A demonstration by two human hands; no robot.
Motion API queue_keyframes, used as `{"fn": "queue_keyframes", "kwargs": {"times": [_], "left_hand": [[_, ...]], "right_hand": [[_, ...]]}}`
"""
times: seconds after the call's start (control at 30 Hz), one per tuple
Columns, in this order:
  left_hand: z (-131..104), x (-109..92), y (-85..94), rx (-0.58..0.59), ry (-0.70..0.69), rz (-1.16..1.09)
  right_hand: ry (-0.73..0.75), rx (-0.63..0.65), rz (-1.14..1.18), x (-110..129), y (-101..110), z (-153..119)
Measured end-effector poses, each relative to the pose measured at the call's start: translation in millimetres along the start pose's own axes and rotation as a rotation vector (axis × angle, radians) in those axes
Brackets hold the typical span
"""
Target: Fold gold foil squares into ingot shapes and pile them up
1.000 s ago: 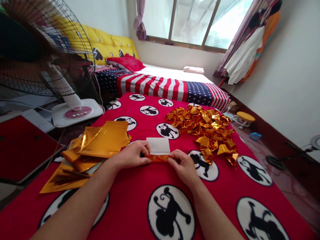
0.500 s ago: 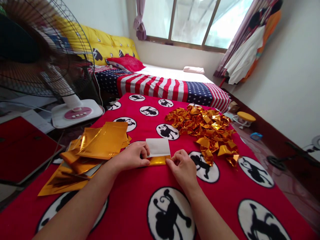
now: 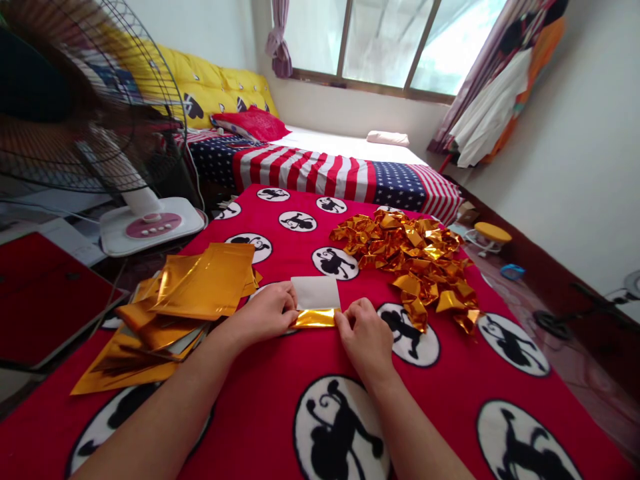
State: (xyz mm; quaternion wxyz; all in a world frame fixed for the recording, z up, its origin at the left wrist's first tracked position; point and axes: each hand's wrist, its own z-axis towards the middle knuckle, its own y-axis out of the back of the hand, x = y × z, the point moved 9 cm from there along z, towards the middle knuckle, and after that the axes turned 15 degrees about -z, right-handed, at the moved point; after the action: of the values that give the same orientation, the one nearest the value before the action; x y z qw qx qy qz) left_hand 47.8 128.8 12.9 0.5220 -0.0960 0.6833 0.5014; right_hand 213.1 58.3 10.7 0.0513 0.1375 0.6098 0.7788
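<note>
A sheet of gold foil paper (image 3: 315, 293) lies on the red cloth between my hands, its pale grey back facing up. Its near edge is folded over into a shiny gold strip. My left hand (image 3: 273, 310) pinches the left end of that strip, thumb and fingers together. At the right end, my right hand (image 3: 365, 333) grips the fold the same way. To the left sits a loose stack of gold foil sheets (image 3: 205, 280). Folded gold foil pieces (image 3: 415, 247) are heaped on the far right of the cloth.
The red cloth (image 3: 255, 400) with monkey prints covers the surface. A fan (image 3: 150, 227) stands at the left, its blades blurred. Beyond lies a bed with a stars-and-stripes cover (image 3: 310, 170). A yellow-topped stool (image 3: 493, 233) is on the floor at right.
The folded gold strip has become narrower and brighter, with its near edge moved slightly away from me. Both hands keep hold of its ends and have barely moved.
</note>
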Motion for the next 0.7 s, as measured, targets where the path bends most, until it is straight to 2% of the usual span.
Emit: {"fn": "queue_keyframes", "kwargs": {"times": [0.7], "left_hand": [[1.0,1.4,0.9,-0.081,0.067,0.084]], "right_hand": [[-0.044,-0.008,-0.065,1.3,-0.6,1.6]]}}
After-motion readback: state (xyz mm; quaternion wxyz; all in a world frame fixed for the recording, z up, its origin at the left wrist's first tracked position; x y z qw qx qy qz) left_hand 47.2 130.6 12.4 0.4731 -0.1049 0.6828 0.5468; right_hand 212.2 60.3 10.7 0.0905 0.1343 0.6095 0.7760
